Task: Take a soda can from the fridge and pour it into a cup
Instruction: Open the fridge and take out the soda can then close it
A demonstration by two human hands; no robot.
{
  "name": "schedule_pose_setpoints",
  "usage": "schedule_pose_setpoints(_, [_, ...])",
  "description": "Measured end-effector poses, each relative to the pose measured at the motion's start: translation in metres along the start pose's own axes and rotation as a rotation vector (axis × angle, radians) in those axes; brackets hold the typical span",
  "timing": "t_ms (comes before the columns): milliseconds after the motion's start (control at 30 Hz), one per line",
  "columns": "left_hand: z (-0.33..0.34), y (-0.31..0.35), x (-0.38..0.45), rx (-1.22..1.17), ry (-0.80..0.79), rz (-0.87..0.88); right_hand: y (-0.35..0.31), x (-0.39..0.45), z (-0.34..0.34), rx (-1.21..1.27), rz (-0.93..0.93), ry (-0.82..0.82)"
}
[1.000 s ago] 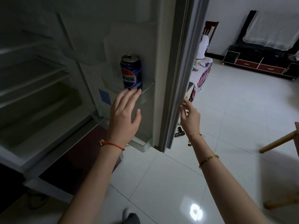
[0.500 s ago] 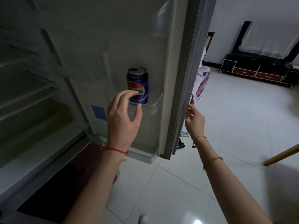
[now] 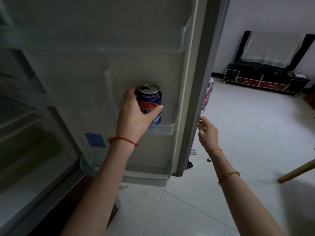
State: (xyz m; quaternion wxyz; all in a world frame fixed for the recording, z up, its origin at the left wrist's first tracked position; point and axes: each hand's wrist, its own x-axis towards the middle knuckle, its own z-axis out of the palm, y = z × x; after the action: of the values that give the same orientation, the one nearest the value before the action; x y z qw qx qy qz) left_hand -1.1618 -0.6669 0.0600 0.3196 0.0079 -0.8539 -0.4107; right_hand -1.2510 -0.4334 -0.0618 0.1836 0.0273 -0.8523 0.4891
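A blue soda can with a red and white logo stands upright in a small shelf on the inside of the open fridge door. My left hand is wrapped around the can, thumb across its front and fingers behind its left side. The can's base still sits in the shelf. My right hand rests with its fingertips on the outer edge of the door, holding nothing else. No cup is in view.
The fridge interior with bare shelves lies to the left. White tiled floor spreads to the right, with a dark low cabinet at the far wall. A wooden leg juts in at the right edge.
My left hand has moved up from in front of the can and closed around it. The view has shifted closer to the door. My right hand stays on the door edge.
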Motion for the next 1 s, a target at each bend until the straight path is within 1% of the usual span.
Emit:
schedule_pose_setpoints(100, [0.008,-0.005,0.009,-0.017,-0.048,-0.043,0.005,0.010,0.004,0.018,0.012,-0.010])
schedule_pose_setpoints(367, [0.011,-0.004,0.015,-0.059,0.003,-0.143,0.013,0.027,0.009,0.043,0.016,-0.045])
schedule_pose_setpoints(467, [0.010,0.002,0.010,-0.083,0.078,-0.156,0.018,0.030,0.006,0.052,-0.007,-0.092])
schedule_pose_setpoints(700, [0.002,0.033,0.005,-0.130,0.233,-0.121,0.019,0.029,-0.002,-0.009,-0.048,-0.102])
schedule_pose_setpoints(867, [-0.004,0.057,-0.012,-0.131,0.294,-0.101,0.015,0.023,-0.011,0.062,-0.031,-0.144])
schedule_pose_setpoints(1000, [-0.011,0.075,-0.035,-0.107,0.296,-0.098,0.012,0.013,-0.016,0.054,-0.050,-0.175])
